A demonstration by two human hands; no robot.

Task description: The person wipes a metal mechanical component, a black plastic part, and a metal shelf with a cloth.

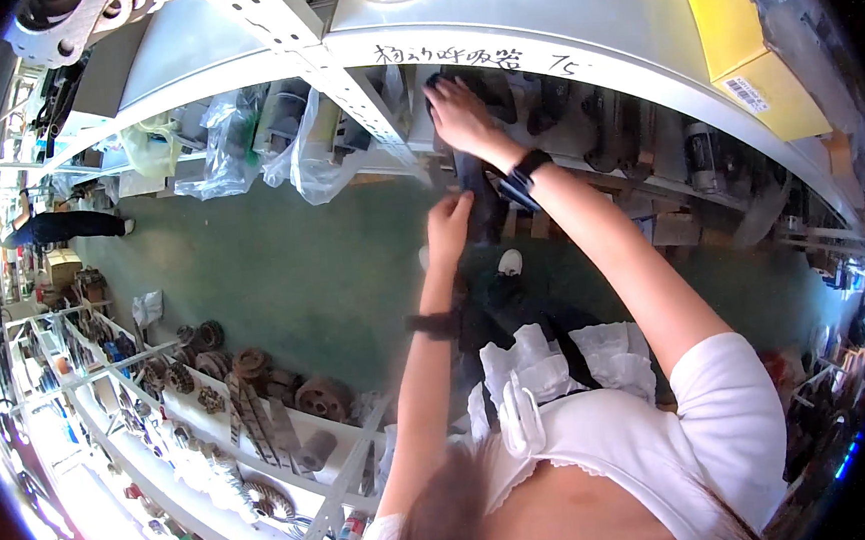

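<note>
A long black part, perhaps a tube or hose, juts from the shelf toward me; its exact kind is unclear. Over its far end, under the shelf board, lies my right hand, fingers bent around the black piece. Closer to me, my left hand is closed at the near end of the same part, thumb up against it. What lies inside the left fist is mostly hidden. Both wrists wear dark bands.
A white metal shelf spans the front, with a yellow box on top. Bagged parts and dark metal parts fill the lower level. Behind me, another rack carries gears. A person stands far left.
</note>
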